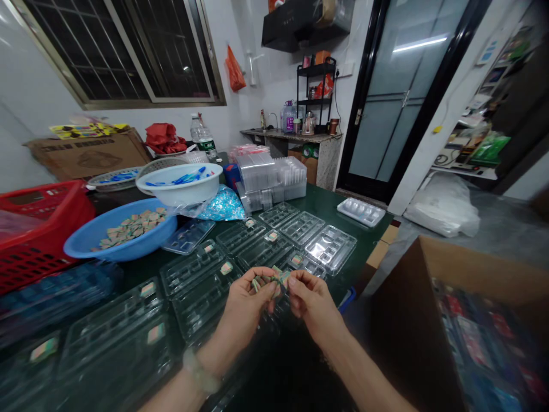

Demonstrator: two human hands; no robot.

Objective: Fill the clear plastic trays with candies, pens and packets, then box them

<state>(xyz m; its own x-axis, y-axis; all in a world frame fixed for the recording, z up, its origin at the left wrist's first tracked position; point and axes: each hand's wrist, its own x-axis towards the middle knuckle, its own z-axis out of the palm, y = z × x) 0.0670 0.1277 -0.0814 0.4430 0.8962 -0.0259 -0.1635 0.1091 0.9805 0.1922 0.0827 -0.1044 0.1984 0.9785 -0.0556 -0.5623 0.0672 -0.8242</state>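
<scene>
My left hand and my right hand meet above the near edge of the dark green table. Both are closed in a pinch on several small striped erasers held between them. Below and around the hands lie several clear plastic blister trays, some with one striped eraser set in a compartment. A blue basin at the left holds many more of these erasers.
A white bowl of blue pens, a red basket and a stack of clear trays stand behind. An open cardboard box of packed goods sits at the right. A dark glass door is beyond.
</scene>
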